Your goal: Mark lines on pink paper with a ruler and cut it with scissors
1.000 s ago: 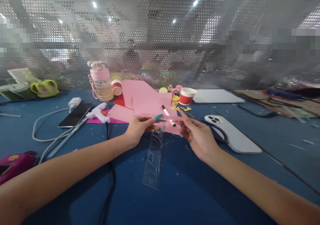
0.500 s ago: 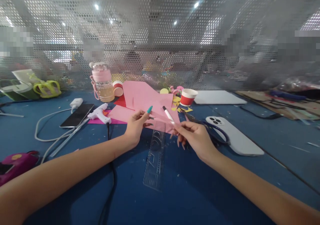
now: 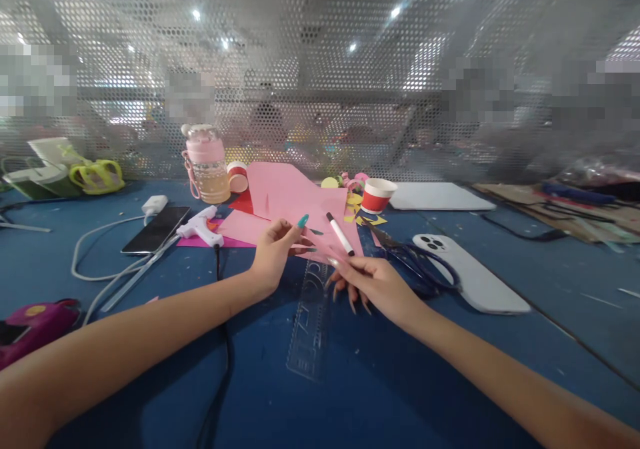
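Both hands meet over the table's middle, pinching a thin pink piece (image 3: 327,248) that stretches between them. My left hand (image 3: 280,246) has thumb and fingers pressed together on its left end. On the right end, my right hand (image 3: 367,279) pinches with thumb and index finger while its other fingers hang down. Behind them lie large pink paper sheets (image 3: 295,192), with a white marker (image 3: 341,234) resting on top. A clear stencil ruler (image 3: 307,326) lies below the hands. Dark-handled scissors (image 3: 417,266) are just right of my right hand.
A white glue gun (image 3: 200,228), black phone (image 3: 157,230) and cable lie left. Behind stand a pink-lidded bottle (image 3: 206,166) and a red-and-white cup (image 3: 377,196). A white phone (image 3: 475,276) lies right; a magenta object (image 3: 37,329) is at the left edge.
My right hand has moved slightly left and down, closer to my left hand. The marker's lower end and the scissors now show more clearly.
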`<action>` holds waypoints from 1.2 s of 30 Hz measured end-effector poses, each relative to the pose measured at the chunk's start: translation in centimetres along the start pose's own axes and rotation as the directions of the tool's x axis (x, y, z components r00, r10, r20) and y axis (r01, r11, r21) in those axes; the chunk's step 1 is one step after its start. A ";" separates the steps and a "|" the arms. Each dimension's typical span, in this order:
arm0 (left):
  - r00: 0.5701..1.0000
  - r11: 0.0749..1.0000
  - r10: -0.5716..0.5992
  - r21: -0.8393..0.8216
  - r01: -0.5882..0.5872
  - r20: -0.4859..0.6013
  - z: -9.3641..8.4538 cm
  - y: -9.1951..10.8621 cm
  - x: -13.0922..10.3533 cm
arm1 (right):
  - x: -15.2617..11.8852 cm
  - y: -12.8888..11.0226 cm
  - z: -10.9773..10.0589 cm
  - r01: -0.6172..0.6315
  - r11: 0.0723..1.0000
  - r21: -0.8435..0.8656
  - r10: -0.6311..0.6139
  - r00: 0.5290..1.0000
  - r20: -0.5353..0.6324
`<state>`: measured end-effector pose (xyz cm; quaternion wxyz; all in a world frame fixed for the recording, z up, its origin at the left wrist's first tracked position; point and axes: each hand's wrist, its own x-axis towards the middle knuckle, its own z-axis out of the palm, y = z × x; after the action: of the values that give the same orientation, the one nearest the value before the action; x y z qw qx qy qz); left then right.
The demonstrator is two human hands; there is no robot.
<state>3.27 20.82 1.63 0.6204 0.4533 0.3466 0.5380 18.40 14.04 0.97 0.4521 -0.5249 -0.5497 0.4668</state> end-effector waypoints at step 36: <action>0.998 0.995 -0.063 -0.082 0.064 0.013 -0.2 0.1 0.1 | 0.6 -0.2 -0.8 -0.021 0.974 0.227 0.063 0.982 -0.178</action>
<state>3.03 20.92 1.60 0.6573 0.4189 0.3350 0.5294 19.17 14.71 1.31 0.5474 -0.5229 -0.4381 0.4848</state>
